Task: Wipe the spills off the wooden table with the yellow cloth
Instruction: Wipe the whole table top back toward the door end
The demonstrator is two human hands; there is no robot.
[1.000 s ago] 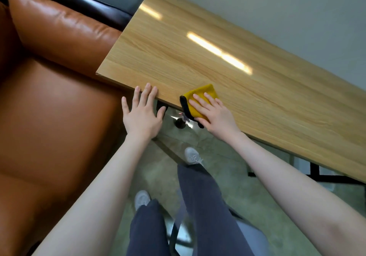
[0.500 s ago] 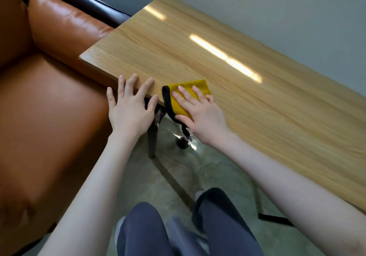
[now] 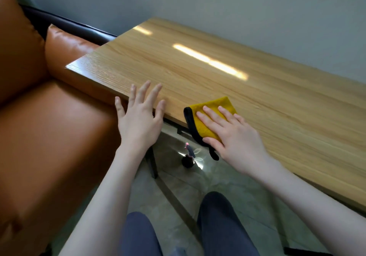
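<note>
Right hand (image 3: 235, 137) pressing yellow cloth (image 3: 214, 110) flat under straight fingers (image 3: 210, 119) at table (image 3: 277, 97) near edge; left hand (image 3: 138, 117) spread, holding nothing, just beside.

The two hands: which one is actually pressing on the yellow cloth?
The right hand: its straight fingers lie flat on the yellow cloth at the wooden table edge. The left hand is spread with nothing under it but the table edge.
</note>
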